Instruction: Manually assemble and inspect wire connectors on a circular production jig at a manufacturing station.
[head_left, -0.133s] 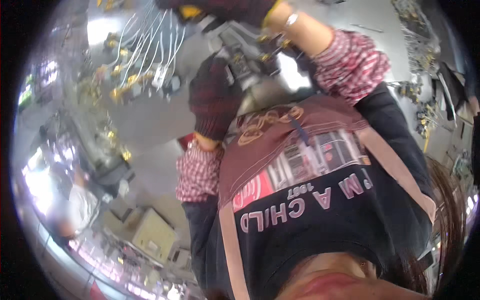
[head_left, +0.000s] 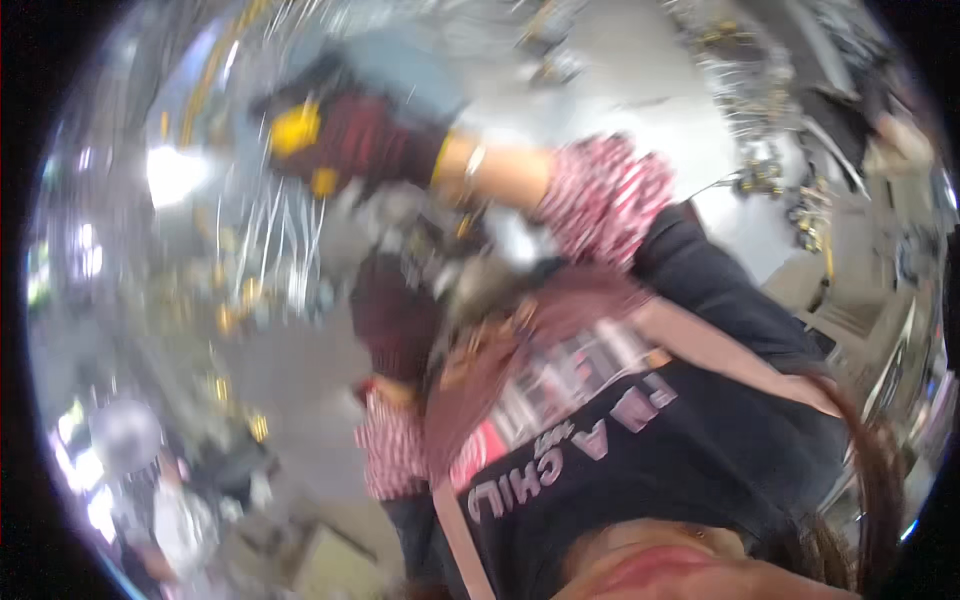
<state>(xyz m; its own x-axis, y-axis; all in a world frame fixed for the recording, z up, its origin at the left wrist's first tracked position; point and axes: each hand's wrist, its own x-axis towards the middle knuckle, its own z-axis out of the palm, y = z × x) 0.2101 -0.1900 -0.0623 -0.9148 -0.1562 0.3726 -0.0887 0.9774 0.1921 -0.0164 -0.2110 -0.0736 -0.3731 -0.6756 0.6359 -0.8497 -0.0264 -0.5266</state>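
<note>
Two gloved hands are in view, both blurred. Nearer to the body, the left hand in a dark glove rests beside a grey metal part, touching its left side; I cannot tell if the fingers close on it. Farther up, the right hand in a dark glove with yellow patches reaches toward the upper left, well apart from this part, over thin wires on the bench; its grip is also unclear.

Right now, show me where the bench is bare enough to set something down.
Blur limits this. One bare grey patch lies left of the left hand, below the silvery wires. A pale patch lies above the right forearm, left of the dark clutter. Below the right hand, the wires crowd the bench.
</note>
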